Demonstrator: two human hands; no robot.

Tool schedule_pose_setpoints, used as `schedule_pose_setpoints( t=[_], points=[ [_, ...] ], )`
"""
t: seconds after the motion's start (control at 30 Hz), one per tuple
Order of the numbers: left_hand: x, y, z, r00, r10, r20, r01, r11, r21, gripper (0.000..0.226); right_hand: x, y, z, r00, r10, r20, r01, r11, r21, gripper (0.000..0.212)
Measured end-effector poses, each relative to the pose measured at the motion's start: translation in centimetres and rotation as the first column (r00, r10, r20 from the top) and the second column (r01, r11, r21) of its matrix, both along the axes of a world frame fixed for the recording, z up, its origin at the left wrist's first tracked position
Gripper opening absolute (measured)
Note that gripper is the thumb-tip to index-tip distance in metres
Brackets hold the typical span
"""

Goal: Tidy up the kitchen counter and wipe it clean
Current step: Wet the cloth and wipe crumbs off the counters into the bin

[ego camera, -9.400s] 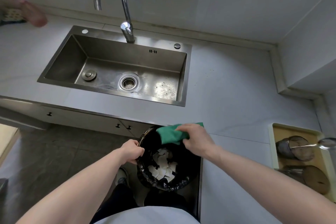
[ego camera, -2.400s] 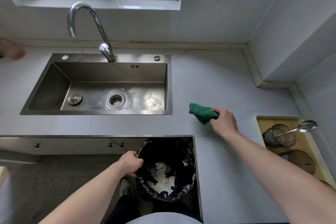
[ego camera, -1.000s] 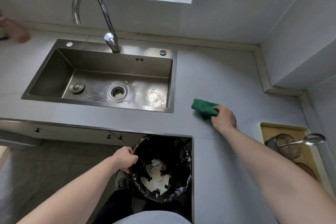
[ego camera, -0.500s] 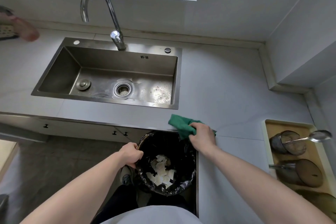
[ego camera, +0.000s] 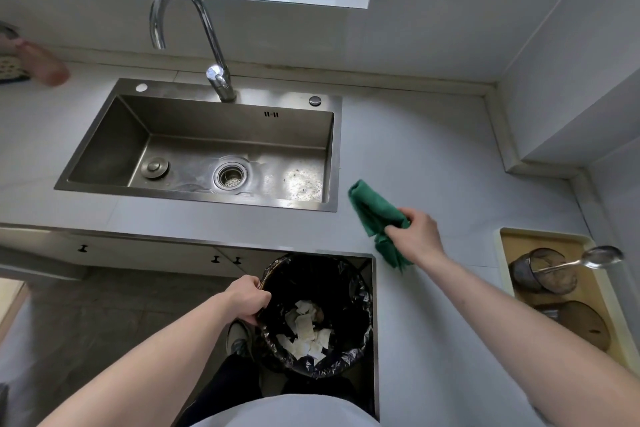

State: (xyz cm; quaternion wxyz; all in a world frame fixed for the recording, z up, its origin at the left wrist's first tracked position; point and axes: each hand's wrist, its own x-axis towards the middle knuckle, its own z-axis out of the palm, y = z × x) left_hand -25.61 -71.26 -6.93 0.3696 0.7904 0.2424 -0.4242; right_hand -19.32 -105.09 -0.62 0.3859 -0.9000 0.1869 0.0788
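Just right of the sink (ego camera: 194, 146), near the counter's (ego camera: 433, 156) front edge, your right hand (ego camera: 417, 234) has its grip closed around a bunched green cloth (ego camera: 372, 210). The cloth's long axis runs diagonally: one end points up and left toward the sink's front right corner, the other trails down toward you, past the heel of the hand. Whether it is pressed flat on the counter or lifted just off it, you cannot tell from this view. Your left hand (ego camera: 247, 298) has its grip curled over the left rim of the bin (ego camera: 360, 291), which sits below the counter's front edge in the notch directly in front of you, with paper scraps (ego camera: 304, 333) at its bottom. So the bin lies down and left of the cloth, close by. The right hand alone carries the cloth, and the bare counter still to wipe spreads behind and to the right of it, toward the back wall and the tray (ego camera: 500, 253) at the right edge.
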Motion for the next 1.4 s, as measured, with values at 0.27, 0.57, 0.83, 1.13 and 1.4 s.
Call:
schedule_pose_setpoints(
  t=[0.27, 0.57, 0.83, 1.13, 1.4],
  points=[
    [0.4, 0.2, -0.7, 1.000, 0.021, -0.015, -0.022, 1.000, -0.012, 0.018, 4.5, -5.8, -1.5, 0.992, -0.106, 0.071, 0.119, 0.970, -0.211, 0.028],
    [1.5, 0.4, -0.8, 0.999, 0.016, -0.040, -0.016, 1.000, -0.008, 0.012, 5.9, -4.5, -6.7, 0.970, 0.125, -0.207, -0.204, 0.885, -0.419, 0.059],
    [2.1, 0.8, -1.1, 0.999, -0.022, -0.048, 0.024, 0.999, 0.036, 0.012, 14.9, -6.4, -4.1, 0.997, 0.005, 0.078, 0.025, 0.927, -0.375, 0.044],
    [2.5, 0.5, -1.6, 0.998, -0.035, -0.062, 0.037, 0.998, 0.046, 0.014, 26.4, -4.6, -3.0, 0.985, -0.035, 0.171, 0.098, 0.922, -0.375, 0.055],
    [2.6, 0.8, -2.5, 0.999, -0.042, -0.031, 0.044, 0.997, 0.067, 0.011, 27.3, 0.6, -8.8, 0.976, 0.206, -0.066, -0.213, 0.855, -0.473, 0.061]
  ],
)
